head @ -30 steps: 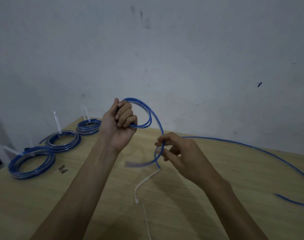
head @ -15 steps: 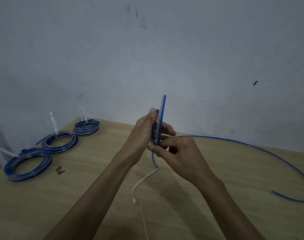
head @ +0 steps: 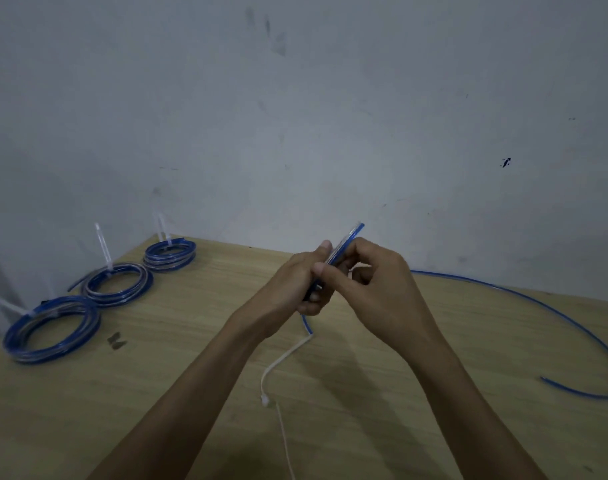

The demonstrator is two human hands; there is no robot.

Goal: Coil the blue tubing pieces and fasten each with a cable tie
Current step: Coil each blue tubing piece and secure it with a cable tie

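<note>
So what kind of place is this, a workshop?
Probably a plain workbench: a bare wooden table against a scuffed wall, three tied blue coils lined up, loose cable ties waiting.

1. A single wide-angle camera, worn on the person's head, looks forward and down.
2. It faces a grey wall [head: 330,116] behind a wooden bench [head: 399,393].
3. The hands [head: 337,282] sit close, mid-frame, with both forearms reaching in from the bottom edge.
4. No second view shares the scene.
</note>
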